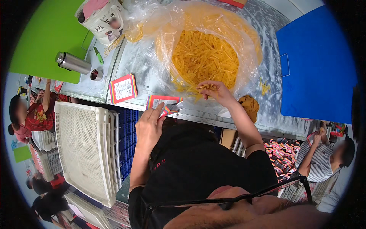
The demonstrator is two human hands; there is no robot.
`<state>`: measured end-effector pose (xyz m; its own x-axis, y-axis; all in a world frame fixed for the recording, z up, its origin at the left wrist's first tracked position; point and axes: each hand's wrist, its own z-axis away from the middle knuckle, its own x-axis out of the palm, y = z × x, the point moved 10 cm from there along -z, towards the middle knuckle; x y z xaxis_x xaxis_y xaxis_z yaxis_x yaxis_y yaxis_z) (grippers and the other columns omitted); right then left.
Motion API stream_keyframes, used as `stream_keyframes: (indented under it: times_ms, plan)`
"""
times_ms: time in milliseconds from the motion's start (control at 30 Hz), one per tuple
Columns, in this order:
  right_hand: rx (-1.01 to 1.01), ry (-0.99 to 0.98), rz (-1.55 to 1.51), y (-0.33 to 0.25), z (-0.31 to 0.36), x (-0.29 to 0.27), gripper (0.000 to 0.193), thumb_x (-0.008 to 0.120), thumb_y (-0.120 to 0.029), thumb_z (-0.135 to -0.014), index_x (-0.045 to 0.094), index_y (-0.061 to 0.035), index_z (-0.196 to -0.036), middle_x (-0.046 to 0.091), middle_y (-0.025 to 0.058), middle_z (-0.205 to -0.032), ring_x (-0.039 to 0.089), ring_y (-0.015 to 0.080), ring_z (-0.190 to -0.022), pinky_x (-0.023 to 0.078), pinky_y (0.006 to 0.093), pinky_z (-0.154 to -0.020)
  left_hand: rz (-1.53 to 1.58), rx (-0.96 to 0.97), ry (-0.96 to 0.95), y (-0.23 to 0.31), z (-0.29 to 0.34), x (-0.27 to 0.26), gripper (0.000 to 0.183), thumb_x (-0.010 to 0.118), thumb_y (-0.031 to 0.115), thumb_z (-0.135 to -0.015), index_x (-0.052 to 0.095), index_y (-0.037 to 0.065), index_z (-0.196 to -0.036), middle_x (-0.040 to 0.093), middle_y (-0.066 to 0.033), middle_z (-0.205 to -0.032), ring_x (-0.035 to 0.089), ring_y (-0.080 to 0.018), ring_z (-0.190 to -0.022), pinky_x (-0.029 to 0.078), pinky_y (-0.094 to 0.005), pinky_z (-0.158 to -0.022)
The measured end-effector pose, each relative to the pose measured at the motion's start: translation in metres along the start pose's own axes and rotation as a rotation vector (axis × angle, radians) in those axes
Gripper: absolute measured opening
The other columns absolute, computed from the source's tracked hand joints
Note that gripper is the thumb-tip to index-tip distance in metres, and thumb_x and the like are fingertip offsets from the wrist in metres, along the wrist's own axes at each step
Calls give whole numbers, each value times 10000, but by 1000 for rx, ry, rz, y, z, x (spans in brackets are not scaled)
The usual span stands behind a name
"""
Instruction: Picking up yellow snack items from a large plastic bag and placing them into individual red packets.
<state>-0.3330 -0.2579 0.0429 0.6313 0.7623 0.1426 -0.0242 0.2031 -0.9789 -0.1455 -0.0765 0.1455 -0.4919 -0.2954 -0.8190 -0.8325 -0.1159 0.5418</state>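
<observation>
While the left hand (150,124) pinches a striped pouch (166,100) at the near edge of the table (141,63), fingers (156,110) laid across it, the right hand (216,93) curls around several yellow strips (209,87). Its forearm (244,123) slants inward across that edge to the clear bag (247,49).

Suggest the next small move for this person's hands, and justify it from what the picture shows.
I would probably bring the right hand across to the pouch: the fingers already hold a bunch of yellow strips, while the left hand holds the pouch, which looks open at its right side.
</observation>
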Motion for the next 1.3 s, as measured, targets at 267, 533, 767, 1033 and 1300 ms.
stream_keyframes:
  times_ms: [267,533,767,1033,1300]
  plan:
    - [29,13,-28,1,1,-1,219,665,-57,-1007,676,22,-1211,695,69,-964,636,102,-773,556,270,-724,16,1,9,-2,0,4,450,802,11,-772,731,94,-1208,630,-117,-878,662,-329,-820,544,-437,-721]
    - [6,1,-96,10,1,-7,231,611,-134,-1056,665,9,-1230,681,45,-970,629,94,-784,546,252,-738,26,-16,11,-7,-1,11,385,800,28,-788,738,70,-1166,635,-116,-879,665,-329,-820,547,-434,-716]
    - [-20,158,-33,9,-2,-39,283,581,-151,-1075,640,15,-1296,696,42,-963,622,93,-758,540,258,-705,55,-52,126,-24,-4,13,198,804,48,-809,754,33,-1000,656,-127,-884,673,-341,-800,547,-432,-698]
    - [-59,262,41,1,-4,-55,285,592,-201,-1075,643,5,-1265,699,69,-983,615,101,-764,519,256,-706,137,-74,141,-25,-15,21,168,816,58,-804,745,26,-953,652,-118,-840,673,-311,-738,540,-407,-646]
    - [-256,525,884,-47,8,-38,222,603,-177,-1044,630,5,-1167,684,152,-1018,670,286,-872,535,375,-764,177,-69,250,-20,-25,26,156,829,56,-782,735,36,-905,624,-102,-785,654,-293,-713,534,-404,-624]
